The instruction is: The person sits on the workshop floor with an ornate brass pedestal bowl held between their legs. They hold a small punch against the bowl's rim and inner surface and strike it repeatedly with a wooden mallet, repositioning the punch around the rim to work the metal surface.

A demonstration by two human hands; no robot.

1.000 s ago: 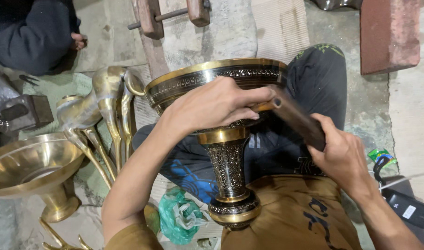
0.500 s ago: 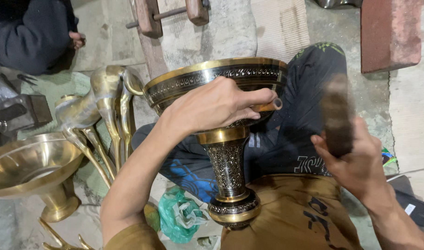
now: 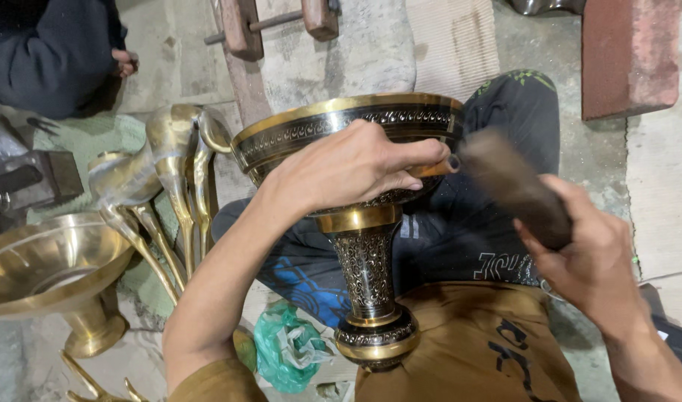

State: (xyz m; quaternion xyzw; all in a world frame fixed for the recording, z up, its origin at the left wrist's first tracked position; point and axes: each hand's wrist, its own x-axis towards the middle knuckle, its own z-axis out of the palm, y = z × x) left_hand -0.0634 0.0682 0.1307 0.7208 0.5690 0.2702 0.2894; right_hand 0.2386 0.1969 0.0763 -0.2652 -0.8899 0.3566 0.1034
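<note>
brass goblet-shaped vase, one, black with engraved gold bands, standing upright on its round foot in the person's lap, between the legs in dark trousers. left hand — one — laid over the near rim of the bowl, fingers curled shut around a thin short tool whose dark tip points to the right along the rim; what kind of tool it is cannot be told. right hand — one — to the right of the bowl, fingers closed around the lower end of a dark wooden mallet; the mallet is blurred, tilted up to the left, its upper end just beside the tip of the tool. plain brass bowl on a pedestal, one, at the left edge, unengraved. long curved brass pieces, at least three, lying together between the plain bowl and the vase. green plastic bag, one, crumpled on the floor beside the foot of the vase. second person in dark clothing, one, seated at upper left, one hand visible. wooden clamp, one, at the top on the concrete floor.
</note>
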